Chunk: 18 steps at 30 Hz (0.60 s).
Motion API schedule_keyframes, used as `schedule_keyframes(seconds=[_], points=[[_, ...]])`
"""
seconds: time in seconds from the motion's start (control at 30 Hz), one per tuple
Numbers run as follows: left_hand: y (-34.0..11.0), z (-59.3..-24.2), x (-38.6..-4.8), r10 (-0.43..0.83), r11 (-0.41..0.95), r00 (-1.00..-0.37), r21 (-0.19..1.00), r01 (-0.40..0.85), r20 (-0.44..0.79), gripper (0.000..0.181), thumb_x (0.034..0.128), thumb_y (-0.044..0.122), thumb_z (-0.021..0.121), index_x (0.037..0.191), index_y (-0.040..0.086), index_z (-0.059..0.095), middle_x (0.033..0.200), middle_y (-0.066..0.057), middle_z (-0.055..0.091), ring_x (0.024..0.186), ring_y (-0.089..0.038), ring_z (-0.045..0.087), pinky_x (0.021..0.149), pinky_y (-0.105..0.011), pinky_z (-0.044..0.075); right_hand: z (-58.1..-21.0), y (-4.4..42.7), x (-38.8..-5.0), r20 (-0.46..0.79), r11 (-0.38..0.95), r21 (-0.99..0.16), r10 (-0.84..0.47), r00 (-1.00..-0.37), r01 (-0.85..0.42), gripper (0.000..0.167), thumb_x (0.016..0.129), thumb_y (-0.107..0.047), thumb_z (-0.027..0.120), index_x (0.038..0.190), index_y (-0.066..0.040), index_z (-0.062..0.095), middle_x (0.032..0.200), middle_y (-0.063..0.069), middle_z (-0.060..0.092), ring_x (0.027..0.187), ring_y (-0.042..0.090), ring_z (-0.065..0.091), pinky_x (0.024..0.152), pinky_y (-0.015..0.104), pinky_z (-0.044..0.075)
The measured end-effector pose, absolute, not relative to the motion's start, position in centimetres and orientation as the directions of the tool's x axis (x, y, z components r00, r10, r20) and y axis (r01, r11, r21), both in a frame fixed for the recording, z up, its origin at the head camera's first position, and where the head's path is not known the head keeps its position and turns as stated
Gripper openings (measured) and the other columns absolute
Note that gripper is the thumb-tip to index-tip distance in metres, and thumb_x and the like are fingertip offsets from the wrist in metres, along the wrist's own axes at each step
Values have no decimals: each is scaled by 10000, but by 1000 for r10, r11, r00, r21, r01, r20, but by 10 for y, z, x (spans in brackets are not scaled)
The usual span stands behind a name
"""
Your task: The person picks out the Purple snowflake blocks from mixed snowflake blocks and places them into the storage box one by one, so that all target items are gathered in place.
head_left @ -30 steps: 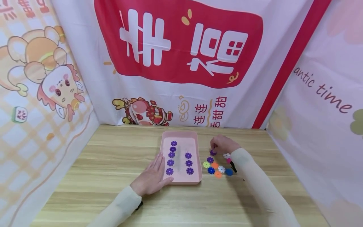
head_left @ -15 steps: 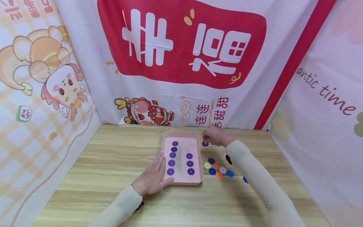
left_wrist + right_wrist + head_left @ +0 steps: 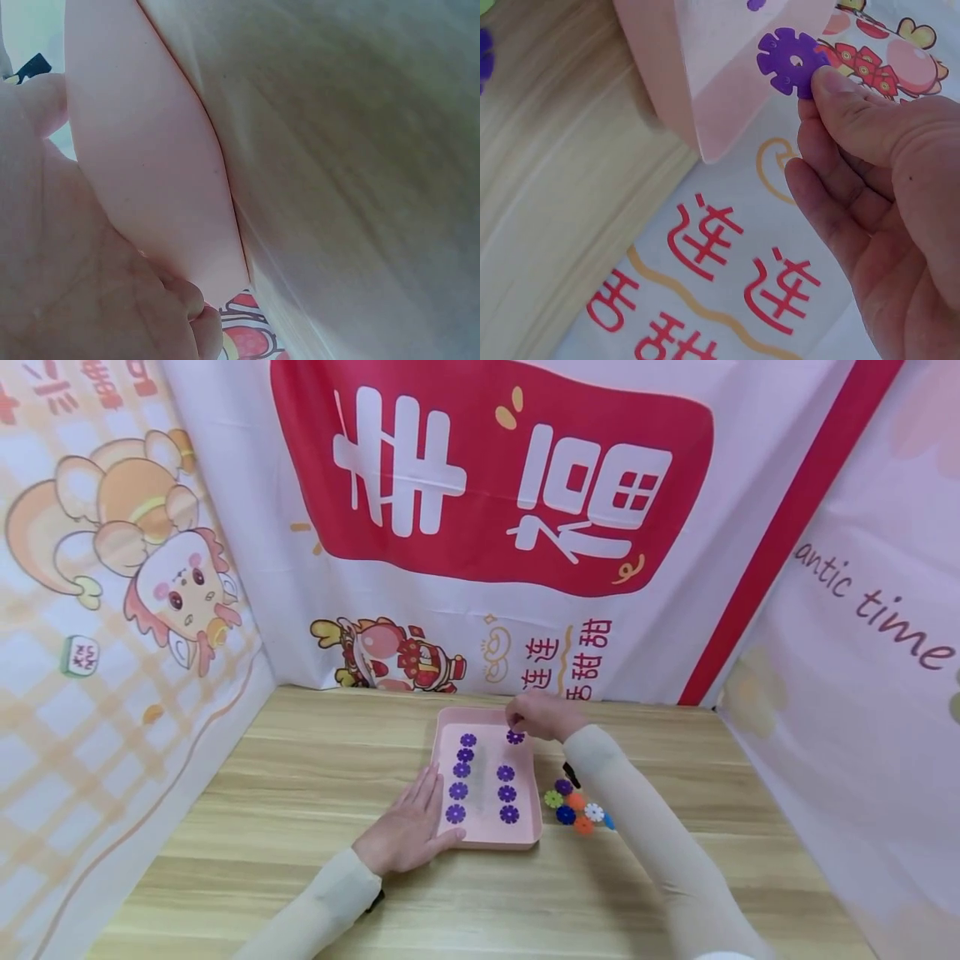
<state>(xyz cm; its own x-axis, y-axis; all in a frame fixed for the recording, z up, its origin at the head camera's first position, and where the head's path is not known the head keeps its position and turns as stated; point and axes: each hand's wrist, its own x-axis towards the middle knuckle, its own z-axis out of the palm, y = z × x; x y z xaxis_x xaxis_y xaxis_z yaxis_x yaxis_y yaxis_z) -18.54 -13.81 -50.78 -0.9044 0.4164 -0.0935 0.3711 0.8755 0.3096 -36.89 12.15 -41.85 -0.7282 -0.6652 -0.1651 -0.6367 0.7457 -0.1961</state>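
A shallow pink tray (image 3: 483, 835) lies on the table with purple notched discs in two columns: several down its left side, such as this disc (image 3: 455, 814), and three on the right (image 3: 507, 793). My right hand (image 3: 546, 716) pinches another purple notched disc (image 3: 791, 61) between thumb and forefinger over the tray's far right corner. My left hand (image 3: 405, 831) rests against the tray's left side, fingers fairly straight and thumb over the near rim. In the left wrist view the palm (image 3: 67, 247) lies along the pink tray wall (image 3: 150, 142).
Right of the tray lies a loose group of notched discs: purple (image 3: 563, 787), yellow-green (image 3: 553, 798), orange (image 3: 583, 826), dark blue (image 3: 566, 815) and white (image 3: 594, 812). My right sleeve (image 3: 637, 802) partly covers them. A printed cloth (image 3: 480, 635) hangs at the table's back edge.
My right hand has carried the purple disc from beside the loose discs, back and leftward, to over the tray's far right corner. The left hand stays against the tray.
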Motion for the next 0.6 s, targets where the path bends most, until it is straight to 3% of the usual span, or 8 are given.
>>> schedule_keyframes(seconds=[0.43, 0.6], points=[[-137, -506, -185, 412, 877, -906, 312, 365, -98, 972, 1062, 667, 422, 1664, -48, 156, 1775, -220, -20, 1659, -399, 60, 1352, -539, 182, -450, 106, -378, -238, 771, -180, -637, -733, -611, 110, 1007, -101, 704, 947, -146, 784, 926, 12, 754, 794, 108, 660, 752, 235, 590], [-136, -503, -184, 416, 873, -905, 315, 372, -86, 961, 1068, 649, 427, 1660, -59, 159, 1771, -235, -11, 1655, -414, 76, 1348, -543, 195, -461, 107, -382, -203, 769, -195, -639, -742, -609, 101, 980, -79, 736, 938, -145, 800, 912, -18, 751, 794, 102, 654, 759, 228, 596]])
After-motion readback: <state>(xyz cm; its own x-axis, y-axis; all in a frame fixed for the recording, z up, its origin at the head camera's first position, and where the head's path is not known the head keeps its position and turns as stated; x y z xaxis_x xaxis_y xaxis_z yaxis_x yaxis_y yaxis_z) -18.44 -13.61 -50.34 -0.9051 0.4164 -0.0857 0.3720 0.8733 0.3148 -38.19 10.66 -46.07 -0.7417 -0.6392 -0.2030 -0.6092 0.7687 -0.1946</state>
